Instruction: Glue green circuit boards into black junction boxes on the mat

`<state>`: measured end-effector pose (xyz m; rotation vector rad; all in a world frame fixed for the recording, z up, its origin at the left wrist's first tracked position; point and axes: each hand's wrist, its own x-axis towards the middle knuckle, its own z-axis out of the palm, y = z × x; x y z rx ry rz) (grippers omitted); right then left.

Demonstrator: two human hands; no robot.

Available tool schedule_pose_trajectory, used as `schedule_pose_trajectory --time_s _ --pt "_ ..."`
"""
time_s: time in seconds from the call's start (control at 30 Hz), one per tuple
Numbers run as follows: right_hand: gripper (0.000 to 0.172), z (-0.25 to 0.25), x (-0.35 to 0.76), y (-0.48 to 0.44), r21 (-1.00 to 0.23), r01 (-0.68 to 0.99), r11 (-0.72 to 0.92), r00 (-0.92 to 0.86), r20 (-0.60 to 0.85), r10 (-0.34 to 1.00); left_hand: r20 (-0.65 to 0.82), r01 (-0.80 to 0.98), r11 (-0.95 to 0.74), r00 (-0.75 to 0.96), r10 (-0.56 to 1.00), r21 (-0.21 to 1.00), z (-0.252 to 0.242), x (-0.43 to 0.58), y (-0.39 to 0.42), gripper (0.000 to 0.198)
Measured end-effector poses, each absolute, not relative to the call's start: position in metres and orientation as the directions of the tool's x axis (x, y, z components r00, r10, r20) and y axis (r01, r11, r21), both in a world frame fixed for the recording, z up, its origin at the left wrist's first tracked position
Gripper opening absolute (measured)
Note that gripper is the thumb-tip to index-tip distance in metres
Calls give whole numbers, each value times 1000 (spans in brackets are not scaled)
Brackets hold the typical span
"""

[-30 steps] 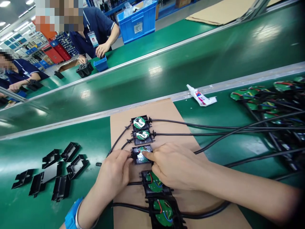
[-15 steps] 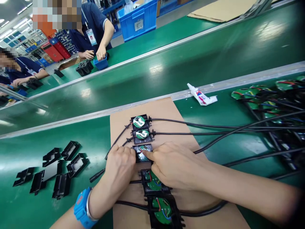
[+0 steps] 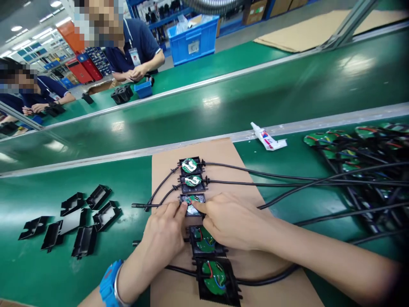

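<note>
On the cardboard sheet [image 3: 230, 168], a black plastic case [image 3: 202, 197] holds a green circuit board [image 3: 192, 199] with a red wire and white paste beneath it. My left hand [image 3: 164, 228] has its fingers bent and closed, with a fingertip pressing at the board's left edge. The index finger of my right hand [image 3: 234, 219] presses the board from the right, while its other fingers curl beside the case. Two cases with white-pasted boards [image 3: 189, 165] lie beyond. Nearer me are two more cases with green boards [image 3: 214, 277], partly covered by my right hand.
Several empty black case halves [image 3: 84, 241] lie at left. A heap of cabled circuit boards [image 3: 348, 149] lies at right, black cables [image 3: 287, 184] running from it. A white crumpled tube [image 3: 268, 138] rests by the metal rail. Co-workers [image 3: 137, 51] sit across the green bench.
My left fingers have shifted from the case's left side onto the board's edge. The cable end beside my left hand now lies straighter. The view has tilted up slightly.
</note>
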<state>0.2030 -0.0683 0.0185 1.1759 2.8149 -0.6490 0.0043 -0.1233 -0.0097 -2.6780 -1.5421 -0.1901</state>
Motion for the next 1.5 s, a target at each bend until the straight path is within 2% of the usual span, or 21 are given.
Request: schedule_pose_trajectory --time_s 0.07,0.17,0.33,0.47,0.57,0.67,0.8,1.03,1.27,1.37,1.43,1.5 --pt "33 22 208 -65 -419 638 646 -751 -153 642 177 860 -497 475 862 114 0 5 -117 37" --pt "23 28 216 -63 -452 658 603 -725 -162 669 268 815 -545 490 829 198 6 7 -111 24" --pt "8 33 217 -63 -463 702 541 -682 -218 699 161 712 -642 625 764 284 -4 10 -104 22" --pt "14 22 216 -67 -456 642 616 -741 -162 652 152 690 -648 638 755 321 -13 9 -104 27" --pt "21 12 217 -71 -444 658 608 -712 -104 694 142 692 -638 633 761 338 -17 8 -106 28" --pt "28 8 218 -69 -462 735 496 -632 -202 748 162 691 -642 628 761 333 -18 8 -107 29" --pt "34 12 216 -59 -524 755 395 -608 -334 720 157 713 -637 622 767 293 -17 10 -106 33" --pt "33 19 208 -40 -450 754 479 -647 -385 658 131 725 -650 639 758 228 -17 11 -107 63" --pt "30 26 203 -25 -435 740 513 -672 -518 530 102 739 -639 634 767 212 -17 14 -106 59" --pt "20 28 209 -36 -406 765 499 -642 -423 640 88 735 -638 637 766 229 -15 13 -105 60" --pt "13 22 216 -47 -383 749 540 -651 -275 708 79 735 -638 639 765 231 -14 13 -105 59" --pt "12 11 223 -57 -340 688 640 -710 -137 691 87 735 -638 638 765 229 -15 12 -106 57"
